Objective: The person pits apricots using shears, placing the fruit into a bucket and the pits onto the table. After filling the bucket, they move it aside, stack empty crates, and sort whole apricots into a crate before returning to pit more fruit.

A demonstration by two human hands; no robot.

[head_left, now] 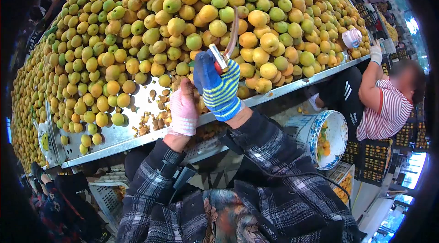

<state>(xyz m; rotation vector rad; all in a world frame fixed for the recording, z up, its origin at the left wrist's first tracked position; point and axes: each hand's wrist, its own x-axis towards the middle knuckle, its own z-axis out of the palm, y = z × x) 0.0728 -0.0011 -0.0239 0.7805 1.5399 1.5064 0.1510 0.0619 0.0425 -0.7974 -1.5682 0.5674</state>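
Note:
My right hand (220, 86), in a blue and yellow-green striped glove, is wrapped around the red handle of a curved knife (232, 37). The blade points up and away over the fruit, and a silver collar shows above my fist. Beside it, almost touching, my left hand (183, 111) wears a pink and white glove with a brown-stained thumb. Its fingers are curled and mostly hidden, so what they hold does not show. Just beyond both hands lies a large heap of yellow-green apricots (176, 26). Brown apricot pits (157, 101) lie left of my left hand on the metal table (121, 134).
To the right stands a white bucket (299, 134) with blue stains and fruit pieces inside. A grey crate (107, 199) sits below the table at left. A co-worker in a striped shirt (388, 108) sits at the right edge. A pink-white container (351, 38) rests on the heap.

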